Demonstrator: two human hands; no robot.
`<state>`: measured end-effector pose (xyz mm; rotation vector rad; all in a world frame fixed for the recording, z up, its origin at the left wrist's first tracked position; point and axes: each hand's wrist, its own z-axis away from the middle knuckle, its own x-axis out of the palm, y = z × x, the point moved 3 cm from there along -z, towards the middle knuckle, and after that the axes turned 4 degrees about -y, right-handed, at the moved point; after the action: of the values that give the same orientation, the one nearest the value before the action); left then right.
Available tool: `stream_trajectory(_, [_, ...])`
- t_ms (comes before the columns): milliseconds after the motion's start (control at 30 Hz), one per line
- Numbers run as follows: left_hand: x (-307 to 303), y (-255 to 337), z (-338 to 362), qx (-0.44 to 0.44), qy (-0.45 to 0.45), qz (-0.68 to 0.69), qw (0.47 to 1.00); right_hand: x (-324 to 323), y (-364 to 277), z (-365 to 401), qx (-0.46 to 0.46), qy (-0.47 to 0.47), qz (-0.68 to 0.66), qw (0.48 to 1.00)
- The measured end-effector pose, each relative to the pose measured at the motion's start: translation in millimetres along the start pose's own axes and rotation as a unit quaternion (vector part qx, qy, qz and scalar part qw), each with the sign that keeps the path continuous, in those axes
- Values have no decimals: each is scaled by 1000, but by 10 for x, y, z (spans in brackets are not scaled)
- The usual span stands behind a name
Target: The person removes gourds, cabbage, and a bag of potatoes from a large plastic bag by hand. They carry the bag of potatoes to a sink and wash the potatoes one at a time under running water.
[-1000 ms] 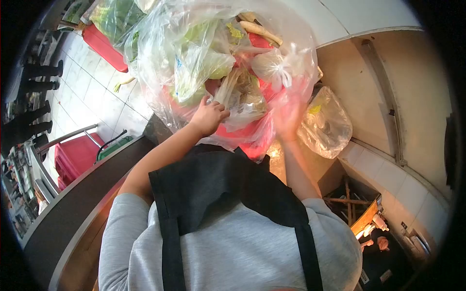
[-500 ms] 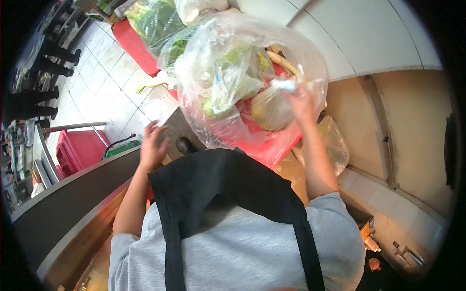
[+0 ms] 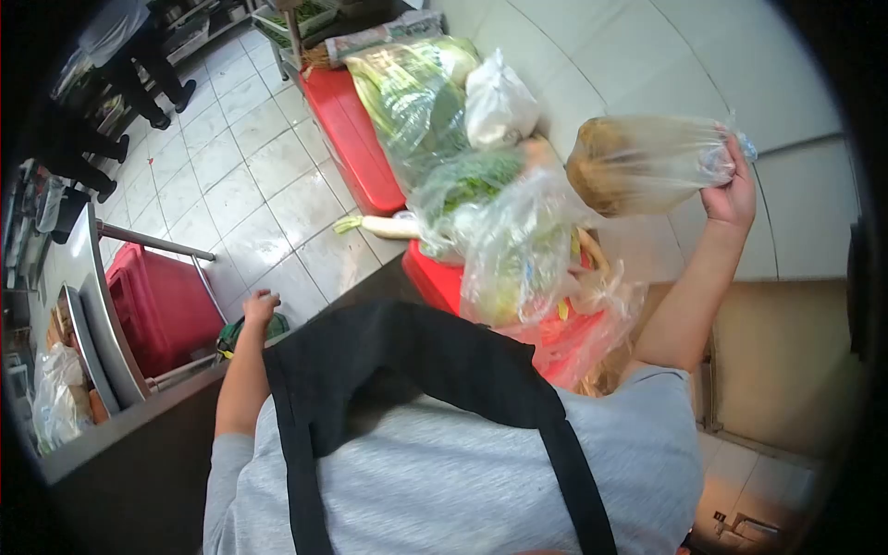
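My right hand [image 3: 731,192] is closed around the gathered neck of a clear plastic bag [image 3: 652,162], held up at the right by the tiled wall. Brown, rounded lumps [image 3: 599,166] fill the bag's far end; their exact kind is blurred by the plastic. On the left, my left hand [image 3: 262,307] hangs with fingers curled in and nothing visible in it. Between my arms lie bagged leafy greens [image 3: 476,185], a crumpled clear bag with pale green vegetables [image 3: 518,245] and a white radish [image 3: 384,226].
Red crates [image 3: 356,139] carry the bagged vegetables, with a white bag [image 3: 499,102] beside the wall. A dark red bin [image 3: 171,305] stands under a metal-framed table at left. Another person's legs [image 3: 153,79] show on the tiled floor [image 3: 245,176] at upper left.
My right hand has lifted the bag of brown lumps out from among the vegetable bags, up and to the right. My left hand has dropped lower and its fingers have curled.
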<state>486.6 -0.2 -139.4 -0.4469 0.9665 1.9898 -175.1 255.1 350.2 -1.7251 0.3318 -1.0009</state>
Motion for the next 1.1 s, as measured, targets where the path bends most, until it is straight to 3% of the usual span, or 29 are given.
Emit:
stream_trajectory(100, [-558,416,-633,87,45,18,995,564,17,-334,-21,54,-6,998])
stream_trajectory(167, [-1054,1026,-621,115,98,11,988,919,116,-579,-6,70,-54,996])
stream_trajectory(267, [-1589,1478,-893,177,120,72,974,1435,368,-851,10,28,-68,997])
stream_trajectory(367, [-1980,1550,-1152,189,139,118,965,1941,681,-1129,-6,-24,-139,990])
stream_trajectory(467, [-2182,776,-1810,125,161,97,974,2480,996,-1418,8,-65,-213,975])
stream_trajectory(500, [-2225,629,-1778,20,98,177,979,2669,1089,-1513,19,-77,-231,970])
stream_trajectory(533, [-2238,236,-1963,16,160,159,974,2864,1161,-1599,31,-88,-244,965])
stream_trajectory(600, [-2262,-314,-2074,34,188,154,969,3202,1270,-1767,43,-92,-254,962])
stream_trajectory(667, [-2334,-308,-1743,-41,146,238,959,3566,1348,-1962,39,-88,-252,963])
stream_trajectory(800, [-2540,-210,-1615,-88,141,318,934,4297,1482,-2429,16,-101,-278,955])
stream_trajectory(900, [-2669,-631,-2302,-26,123,309,943,4971,1559,-2809,-19,-90,-314,945])
stream_trajectory(1033, [-3203,-452,-2937,74,153,370,913,5936,1675,-3295,-27,-105,-335,936])
stream_trajectory(1067, [-3431,-295,-3046,56,87,411,906,6179,1694,-3416,-33,-99,-338,936])
stream_trajectory(1100, [-3620,-124,-3099,64,102,369,922,6386,1719,-3530,-36,-94,-344,934])
